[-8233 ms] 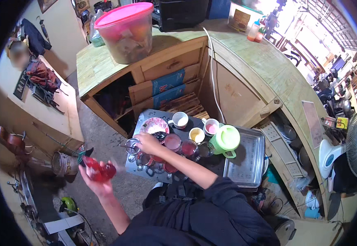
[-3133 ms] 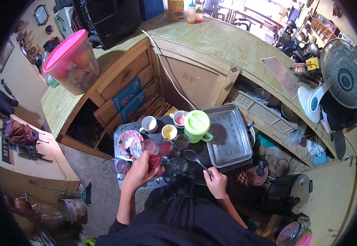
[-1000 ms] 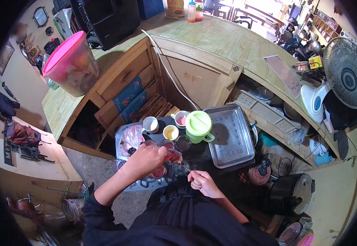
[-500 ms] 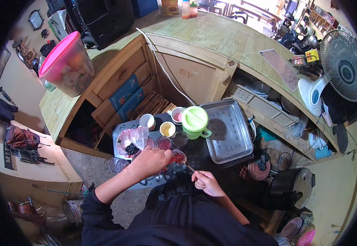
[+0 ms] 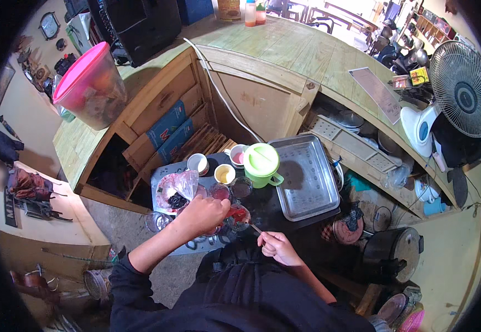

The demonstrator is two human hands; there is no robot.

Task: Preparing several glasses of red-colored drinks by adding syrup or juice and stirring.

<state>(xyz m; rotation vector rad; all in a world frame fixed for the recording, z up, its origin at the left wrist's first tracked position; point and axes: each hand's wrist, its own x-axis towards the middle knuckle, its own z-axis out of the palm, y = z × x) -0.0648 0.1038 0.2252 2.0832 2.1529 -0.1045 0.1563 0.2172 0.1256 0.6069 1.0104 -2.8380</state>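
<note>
My right hand (image 5: 279,247) is closed round the thin metal handle of a spoon (image 5: 256,227). The spoon's far end reaches into a clear glass with red contents (image 5: 237,217). My left hand (image 5: 207,214) is closed beside that glass, its fingertips at the red stuff; what it grips is hidden. More glasses stand close by, among them a dark red glass (image 5: 219,192) and an empty-looking glass (image 5: 242,186). Left of these, a clear plastic bag (image 5: 184,183) with dark pieces lies on a pale tray (image 5: 159,206).
Beyond the glasses are a yellow-filled cup (image 5: 225,174), a white cup (image 5: 198,164), a pink-filled mug (image 5: 237,154) and a lidded green pitcher (image 5: 261,164). A metal tray (image 5: 309,188) lies to the right. A wooden counter (image 5: 268,47) curves round the far side.
My left hand has shifted very slightly, and the red stuff at its fingertips now sits lower in the glass. My right hand stays nearly still with the spoon.
</note>
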